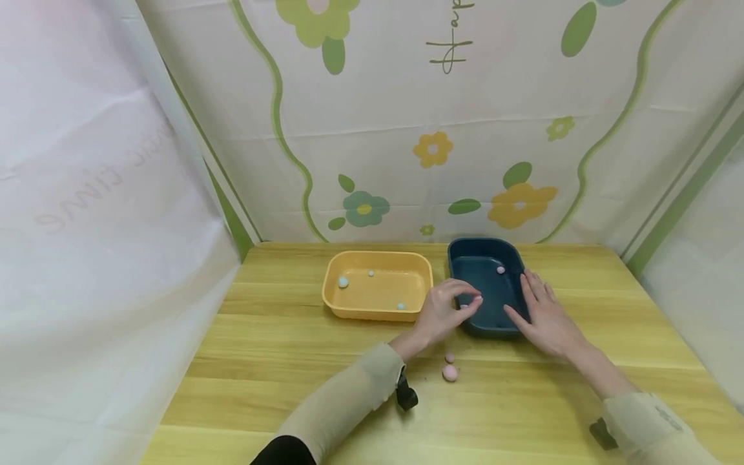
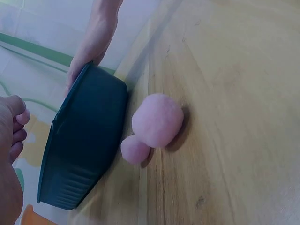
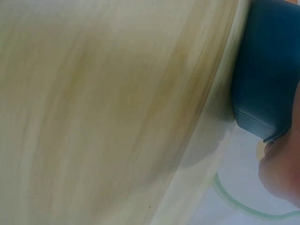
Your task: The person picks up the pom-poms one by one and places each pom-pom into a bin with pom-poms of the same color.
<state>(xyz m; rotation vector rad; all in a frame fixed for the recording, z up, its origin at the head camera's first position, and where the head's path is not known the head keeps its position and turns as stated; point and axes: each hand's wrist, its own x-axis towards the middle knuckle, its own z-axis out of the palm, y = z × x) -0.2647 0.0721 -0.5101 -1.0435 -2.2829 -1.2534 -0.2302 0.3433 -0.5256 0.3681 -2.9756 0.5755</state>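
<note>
Over the dark blue bin (image 1: 491, 303), my left hand (image 1: 444, 311) pinches a small pink pom-pom (image 2: 22, 117) between thumb and fingertip. Inside that bin lie a pink pom-pom (image 1: 500, 270) toward the far side and another pink pom-pom (image 1: 464, 307) beneath the left hand. Resting along the bin's right rim, my right hand (image 1: 549, 323) has its fingers straight and its thumb at the near right side. Two more pink pom-poms, a larger one (image 2: 157, 120) and a smaller one (image 2: 135, 150), sit on the table in front of the bin.
To the left of the blue bin stands a yellow bin (image 1: 378, 314) with several light blue pom-poms (image 1: 343, 282) in it. Both bins stand toward the back of the wooden table (image 1: 261, 361), before a flower-printed cloth (image 1: 378, 97).
</note>
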